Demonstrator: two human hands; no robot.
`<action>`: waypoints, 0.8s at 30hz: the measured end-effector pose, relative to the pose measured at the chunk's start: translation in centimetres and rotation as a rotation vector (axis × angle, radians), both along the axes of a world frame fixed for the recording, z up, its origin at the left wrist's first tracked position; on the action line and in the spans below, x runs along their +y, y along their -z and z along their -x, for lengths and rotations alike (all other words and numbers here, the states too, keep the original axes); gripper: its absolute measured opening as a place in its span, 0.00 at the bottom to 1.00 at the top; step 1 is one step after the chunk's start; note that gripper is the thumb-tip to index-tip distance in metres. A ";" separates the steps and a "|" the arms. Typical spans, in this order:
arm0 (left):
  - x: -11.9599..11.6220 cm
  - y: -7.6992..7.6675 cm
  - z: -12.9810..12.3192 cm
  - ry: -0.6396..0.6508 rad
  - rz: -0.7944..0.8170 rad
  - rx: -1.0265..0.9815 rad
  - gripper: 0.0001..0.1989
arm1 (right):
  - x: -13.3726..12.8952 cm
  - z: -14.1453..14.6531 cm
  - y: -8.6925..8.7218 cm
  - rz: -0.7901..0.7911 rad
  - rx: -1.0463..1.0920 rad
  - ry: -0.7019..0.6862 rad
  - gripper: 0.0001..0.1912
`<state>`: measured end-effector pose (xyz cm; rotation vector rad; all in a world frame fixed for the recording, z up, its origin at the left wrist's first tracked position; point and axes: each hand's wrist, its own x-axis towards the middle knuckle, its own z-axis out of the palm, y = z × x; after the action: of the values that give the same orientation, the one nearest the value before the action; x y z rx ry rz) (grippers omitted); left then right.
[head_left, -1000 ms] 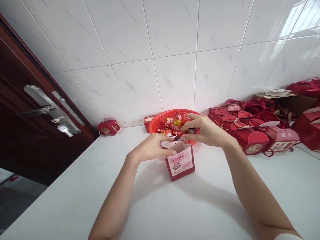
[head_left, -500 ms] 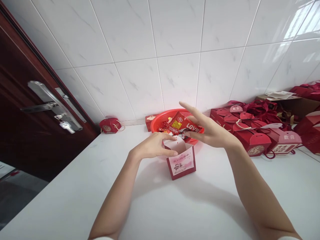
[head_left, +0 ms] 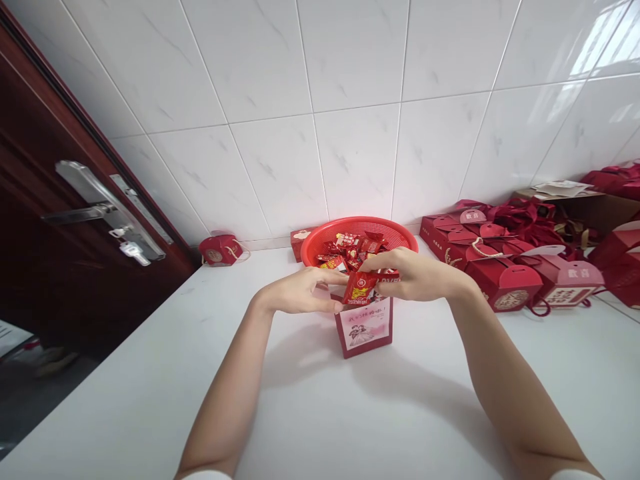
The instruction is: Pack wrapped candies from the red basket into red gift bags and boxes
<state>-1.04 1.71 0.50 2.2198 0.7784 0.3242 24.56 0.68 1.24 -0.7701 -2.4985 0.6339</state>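
Note:
A small dark red box (head_left: 367, 328) with a pink printed front stands upright on the white table. My right hand (head_left: 413, 275) grips a red snack packet (head_left: 361, 288) at the box's top opening, the packet's left end tilted down into it. At the box's left upper edge is my left hand (head_left: 305, 291), its thumb and fingers around the rim. Right behind the box sits a red plastic basket (head_left: 407, 241) holding several red wrapped sweets (head_left: 350, 250).
Several red gift boxes (head_left: 503, 287) with ribbons crowd the right side, near an open carton (head_left: 610, 212). A small red box (head_left: 220, 250) stands at the back left, by a dark door (head_left: 45, 267). A tiled wall (head_left: 270, 180) rises behind.
My right hand has moved down with the packet, from above the basket to the box's opening. More of the basket's sweets now show. My left hand has stayed at the box.

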 end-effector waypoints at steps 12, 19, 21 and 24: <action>0.7 0.8 0.4 -0.015 0.065 -0.004 0.24 | -1.1 0.9 -0.2 -0.062 -0.136 0.092 0.19; 1.0 1.0 0.6 0.018 0.096 -0.034 0.26 | -2.8 1.7 -0.8 -0.104 -0.219 0.127 0.15; 1.0 0.9 0.5 0.020 0.100 -0.054 0.26 | -3.2 1.9 -1.0 -0.084 -0.317 0.114 0.16; 0.9 0.9 0.5 0.013 0.090 -0.070 0.26 | -3.7 1.9 -1.1 -0.101 -0.281 0.114 0.17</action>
<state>-1.57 2.62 -0.41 2.1167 0.7273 0.3515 22.66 -3.03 2.33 -1.0154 -2.6884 0.3775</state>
